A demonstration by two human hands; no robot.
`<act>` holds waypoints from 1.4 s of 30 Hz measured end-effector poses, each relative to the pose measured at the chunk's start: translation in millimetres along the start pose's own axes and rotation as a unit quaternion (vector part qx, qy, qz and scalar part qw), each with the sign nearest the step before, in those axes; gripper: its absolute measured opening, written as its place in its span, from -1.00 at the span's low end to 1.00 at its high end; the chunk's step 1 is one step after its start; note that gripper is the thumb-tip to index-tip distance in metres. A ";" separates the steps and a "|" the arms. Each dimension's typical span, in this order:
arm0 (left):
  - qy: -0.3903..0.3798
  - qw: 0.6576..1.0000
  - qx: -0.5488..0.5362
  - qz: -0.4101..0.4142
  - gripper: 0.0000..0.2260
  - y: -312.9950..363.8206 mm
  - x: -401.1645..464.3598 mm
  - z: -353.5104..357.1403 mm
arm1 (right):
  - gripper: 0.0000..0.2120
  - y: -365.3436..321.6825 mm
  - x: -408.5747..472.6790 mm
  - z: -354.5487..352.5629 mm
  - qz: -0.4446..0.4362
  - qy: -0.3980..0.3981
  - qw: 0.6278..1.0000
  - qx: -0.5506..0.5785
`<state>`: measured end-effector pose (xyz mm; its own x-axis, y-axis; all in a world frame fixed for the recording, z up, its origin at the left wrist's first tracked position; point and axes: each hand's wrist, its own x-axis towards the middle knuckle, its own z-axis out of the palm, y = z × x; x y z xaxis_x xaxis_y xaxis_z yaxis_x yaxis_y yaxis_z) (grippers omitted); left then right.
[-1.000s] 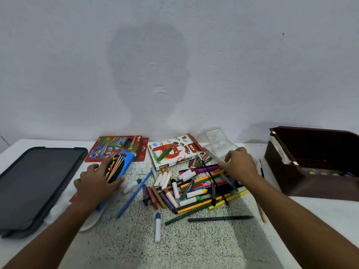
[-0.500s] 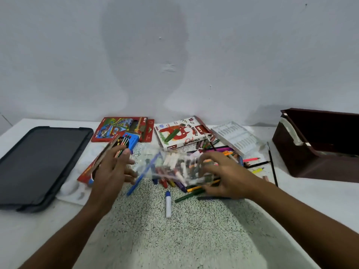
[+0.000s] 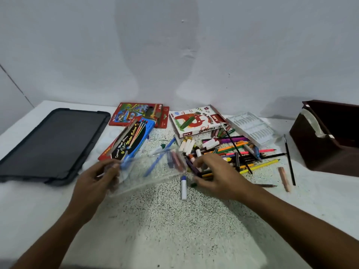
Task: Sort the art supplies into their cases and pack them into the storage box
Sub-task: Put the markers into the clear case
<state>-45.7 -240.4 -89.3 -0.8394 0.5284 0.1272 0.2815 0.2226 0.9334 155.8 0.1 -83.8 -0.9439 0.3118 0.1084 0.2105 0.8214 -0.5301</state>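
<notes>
A white wall (image 3: 77, 45) runs behind the table (image 3: 29, 210), and a soft head-shaped shadow (image 3: 155, 45) falls across it. The table is white, with a speckled mat (image 3: 165, 220) (pale, flecked black) spread over its middle. 1 dark tablet (image 3: 50, 142) in a chunky case lies flat at the left edge.

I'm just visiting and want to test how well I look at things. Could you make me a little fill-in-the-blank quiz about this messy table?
1. Both hands, left hand and right hand, hold a clear ____ pouch.
2. The white box with a red drawing reads "OIL ____".
3. The dark brown storage box stands at the table's ____ side.
4. The flat black case lies on the ____.

Missing: plastic; PASTELS; right; left
</notes>
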 end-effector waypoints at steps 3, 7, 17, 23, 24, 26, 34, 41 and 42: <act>0.003 1.000 -0.028 0.001 -0.86 -5.0 -3.8 -1.9 | -0.51 -3.5 0.7 13.2 -0.040 -0.064 0.995 -0.069; 0.011 0.997 -0.071 -0.007 -0.88 -9.6 -6.6 3.7 | -0.22 -4.3 2.2 19.8 -0.024 -0.085 0.992 -0.094; 0.011 0.995 -0.094 0.003 -0.88 -10.3 -13.2 -3.5 | -0.41 -13.0 -3.5 20.5 -0.004 -0.085 0.995 -0.059; 0.019 0.996 -0.091 0.004 -0.86 -7.4 -18.7 -4.2 | -0.42 -14.6 -3.6 19.9 0.005 -0.080 0.996 -0.044; 0.019 0.996 -0.089 0.004 -0.86 -7.5 -19.6 -4.9 | -0.43 -14.4 -4.2 18.4 0.004 -0.073 0.996 -0.042; 0.012 0.996 -0.084 0.004 -0.86 -7.4 -22.1 -6.3 | -0.46 -11.2 -7.1 12.7 0.008 -0.048 0.998 -0.038; -0.061 0.996 0.045 0.048 -0.89 -17.3 -34.9 19.7 | -0.50 14.3 -29.5 -27.1 0.065 0.058 0.996 -0.031; -0.011 0.938 0.236 0.255 -0.69 -31.7 -41.7 36.1 | -0.46 6.3 -40.1 -12.3 0.030 0.020 0.999 -0.030; -0.003 0.930 0.245 0.273 -0.68 -32.1 -42.1 37.0 | -0.46 5.7 -40.7 -10.1 0.028 0.014 0.999 -0.028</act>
<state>-2.2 -239.6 -137.0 -0.5070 0.6769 0.5336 0.8442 0.2652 0.4658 197.9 -3.1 -82.8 -0.9231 0.3702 0.1042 0.2769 0.8278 -0.4879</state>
